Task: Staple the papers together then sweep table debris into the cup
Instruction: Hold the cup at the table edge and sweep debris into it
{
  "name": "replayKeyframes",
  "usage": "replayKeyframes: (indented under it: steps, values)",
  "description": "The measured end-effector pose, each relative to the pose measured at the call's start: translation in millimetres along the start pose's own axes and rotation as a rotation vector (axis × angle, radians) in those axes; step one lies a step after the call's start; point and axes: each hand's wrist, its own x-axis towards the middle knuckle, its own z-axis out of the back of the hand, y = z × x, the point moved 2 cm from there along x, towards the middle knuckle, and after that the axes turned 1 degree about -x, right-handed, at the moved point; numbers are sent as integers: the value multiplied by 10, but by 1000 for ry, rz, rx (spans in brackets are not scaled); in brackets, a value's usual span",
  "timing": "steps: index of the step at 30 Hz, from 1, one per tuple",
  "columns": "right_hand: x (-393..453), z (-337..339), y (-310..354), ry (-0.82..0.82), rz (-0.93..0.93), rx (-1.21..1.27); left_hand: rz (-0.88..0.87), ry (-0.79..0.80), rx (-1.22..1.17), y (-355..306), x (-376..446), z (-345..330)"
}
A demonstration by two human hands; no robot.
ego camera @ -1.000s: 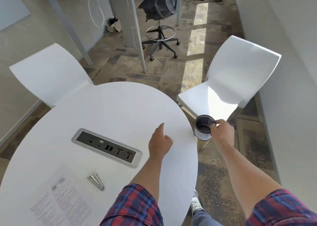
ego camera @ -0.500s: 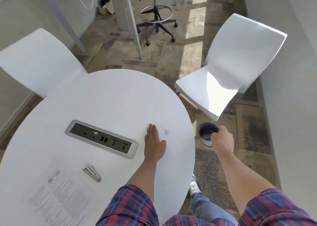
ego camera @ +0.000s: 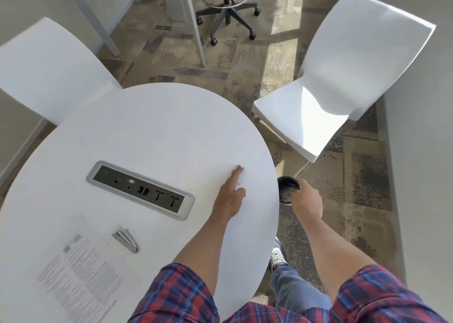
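A flat, open left hand (ego camera: 229,197) rests on the table (ego camera: 152,126), debris (ego camera: 240,182) just right of its fingers. The right hand (ego camera: 307,200) grips the cup (ego camera: 287,188) below the table's edge, rightward of the debris.

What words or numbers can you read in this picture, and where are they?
None can be read.
Papers: lines of printed text, too small and blurred to read.
Power panel set into the table: only sockets and tiny symbols, no readable words.
Stapler and cup: no lettering visible.
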Motion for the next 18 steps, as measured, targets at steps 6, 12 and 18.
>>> replayKeyframes:
  steps: [6, 12, 18]
  values:
    - [44, -49, -34, 34, 7, 4, -63, -101, -52, -38, 28, 23]
    - [20, -74, -35, 39, 15, 5, -75, -264, 390, 242, -67, 53]
    - [30, -97, 18, 57, 18, -1, -30, -207, 275, 71, 176, 75]
